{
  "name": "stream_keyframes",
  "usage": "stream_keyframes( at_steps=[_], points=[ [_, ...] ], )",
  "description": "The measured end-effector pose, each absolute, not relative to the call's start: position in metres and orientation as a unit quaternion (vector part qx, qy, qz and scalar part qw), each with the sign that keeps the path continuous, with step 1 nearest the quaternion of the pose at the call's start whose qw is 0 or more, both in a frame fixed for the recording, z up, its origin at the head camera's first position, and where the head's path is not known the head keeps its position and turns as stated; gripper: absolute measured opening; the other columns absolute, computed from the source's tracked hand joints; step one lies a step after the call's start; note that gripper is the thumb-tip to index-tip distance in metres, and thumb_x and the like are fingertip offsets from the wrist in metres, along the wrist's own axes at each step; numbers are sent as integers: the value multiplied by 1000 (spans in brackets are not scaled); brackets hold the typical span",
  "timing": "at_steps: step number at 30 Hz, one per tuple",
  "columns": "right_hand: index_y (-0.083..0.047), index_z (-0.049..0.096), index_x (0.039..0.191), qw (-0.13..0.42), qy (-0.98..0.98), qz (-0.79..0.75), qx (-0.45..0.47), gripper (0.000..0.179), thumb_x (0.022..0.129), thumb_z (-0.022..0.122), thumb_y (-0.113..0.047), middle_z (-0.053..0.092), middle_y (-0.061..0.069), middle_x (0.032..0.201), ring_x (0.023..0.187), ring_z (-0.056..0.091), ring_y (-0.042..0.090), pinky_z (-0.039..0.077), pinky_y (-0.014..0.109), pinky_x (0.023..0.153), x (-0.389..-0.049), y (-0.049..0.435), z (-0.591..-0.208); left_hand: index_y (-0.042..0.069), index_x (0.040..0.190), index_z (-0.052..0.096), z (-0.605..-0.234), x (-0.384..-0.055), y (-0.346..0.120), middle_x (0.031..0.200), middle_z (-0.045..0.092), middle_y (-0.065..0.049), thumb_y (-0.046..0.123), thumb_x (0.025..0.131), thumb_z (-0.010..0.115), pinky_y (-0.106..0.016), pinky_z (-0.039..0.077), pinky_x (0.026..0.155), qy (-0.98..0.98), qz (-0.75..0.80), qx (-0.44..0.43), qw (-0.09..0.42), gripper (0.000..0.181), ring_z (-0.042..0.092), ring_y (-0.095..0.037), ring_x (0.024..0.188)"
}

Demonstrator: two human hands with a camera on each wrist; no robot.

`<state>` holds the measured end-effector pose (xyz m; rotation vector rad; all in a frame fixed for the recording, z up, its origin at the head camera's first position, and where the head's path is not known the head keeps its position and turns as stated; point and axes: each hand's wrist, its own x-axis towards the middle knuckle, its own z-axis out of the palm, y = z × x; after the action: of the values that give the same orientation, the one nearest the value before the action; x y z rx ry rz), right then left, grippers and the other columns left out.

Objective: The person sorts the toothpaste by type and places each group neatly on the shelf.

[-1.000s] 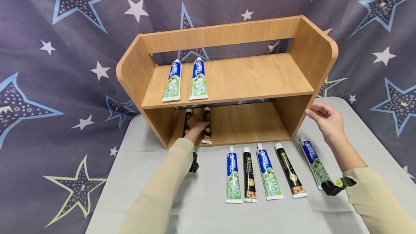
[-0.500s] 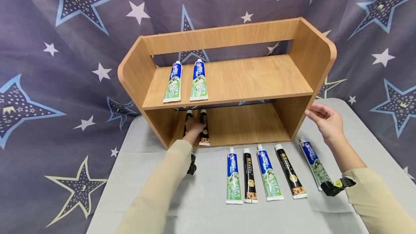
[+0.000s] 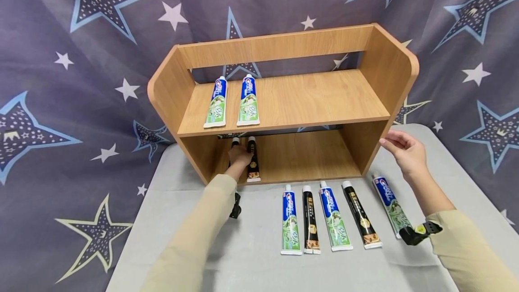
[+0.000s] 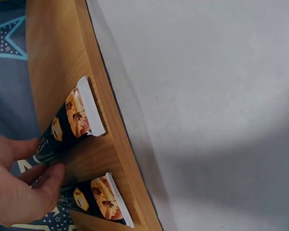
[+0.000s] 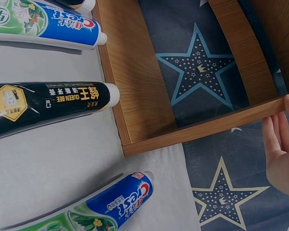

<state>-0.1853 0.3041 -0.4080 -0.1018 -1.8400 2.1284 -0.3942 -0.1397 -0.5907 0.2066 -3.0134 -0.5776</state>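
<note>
My left hand point(image 3: 240, 156) reaches into the lower level of the wooden shelf point(image 3: 320, 100). In the left wrist view, its thumb and fingers pinch the cap-end half of a black toothpaste tube point(image 4: 73, 120) lying flat on the board. A second black toothpaste tube point(image 4: 98, 199) lies beside it, partly hidden by the hand. At the shelf's right side, my right hand point(image 3: 407, 152) holds the front edge of the side panel point(image 5: 207, 126) between thumb and fingers. Two blue-and-green Crest toothpaste tubes point(image 3: 216, 102) lie side by side on the upper level, at the left.
On the grey tabletop point(image 3: 251, 256) before the shelf, Crest tubes point(image 3: 291, 222) and black tubes point(image 3: 311, 220) lie in an alternating row. The rightmost Crest tube point(image 3: 391, 206) is below my right hand. A star-patterned curtain point(image 3: 101, 148) hangs behind and beside the table.
My left hand has shifted left along the lower level, and the black toothpaste tube has moved left with it, closer to the other one. My right hand stays at the side panel.
</note>
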Motion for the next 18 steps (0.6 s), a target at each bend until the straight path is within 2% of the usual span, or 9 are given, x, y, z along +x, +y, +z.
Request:
stream_keyframes(
  at_steps=[3,4,5,6,9,11,13,17,18],
  points=[
    [-23,71,86,164,-644,747,-35,31,82,68,8,72,-18,77,72,66,-7,51,3,69,-185,304,-408,21,63,67,-625,-419,-150,72,71,2,43,79,65,-43,52,83,-978,-195,62,48,27,63,-22,73],
    [-23,71,85,164,-643,747,-34,31,82,68,8,72,-18,77,72,66,-7,51,3,69,-185,304,-408,21,62,66,-606,-406,-147,70,69,3,44,80,63,-42,52,86,-978,-198,51,38,30,63,-20,73],
    [-23,71,85,164,-642,748,-33,31,82,68,8,72,-18,77,72,66,-7,51,3,69,-185,303,-408,22,61,65,-616,-411,-151,67,68,4,44,80,63,-42,52,85,-980,-192,42,42,29,62,-20,71],
    [-23,71,85,164,-642,748,-33,31,82,68,8,72,-18,77,72,66,-7,51,3,68,-185,303,-407,18,64,67,-591,-390,-145,69,69,3,41,80,64,-40,51,84,-979,-196,38,47,29,62,-20,72],
    [-23,71,85,167,-643,747,-32,31,82,68,8,72,-18,77,71,66,-7,51,3,68,-185,303,-407,14,88,74,-542,-347,-136,94,73,0,38,85,63,-39,47,101,-973,-227,26,8,27,65,-24,96],
    [-23,71,85,167,-643,747,-32,31,82,68,8,72,-18,77,72,66,-7,51,3,68,-185,303,-406,16,105,72,-560,-351,-140,110,71,-1,44,85,64,-36,40,108,-967,-254,26,16,36,62,-25,109],
    [-23,71,85,166,-644,746,-35,31,82,68,7,71,-18,77,72,66,-8,51,3,68,-185,303,-406,16,115,69,-552,-338,-138,121,67,-3,44,85,66,-38,38,113,-957,-290,30,-3,41,57,-28,119],
    [-24,70,86,159,-648,743,-43,30,82,69,5,71,-19,78,72,65,-8,51,3,69,-183,303,-406,13,108,70,-524,-299,-126,104,72,-6,39,84,70,-32,55,88,-946,-324,22,13,36,65,-27,99],
    [-24,70,87,157,-650,742,-45,29,83,69,5,71,-19,78,72,65,-8,51,3,69,-183,303,-406,9,110,69,-504,-282,-121,104,72,-10,31,84,71,-38,57,85,-942,-335,28,-8,34,65,-29,100]
  ],
)
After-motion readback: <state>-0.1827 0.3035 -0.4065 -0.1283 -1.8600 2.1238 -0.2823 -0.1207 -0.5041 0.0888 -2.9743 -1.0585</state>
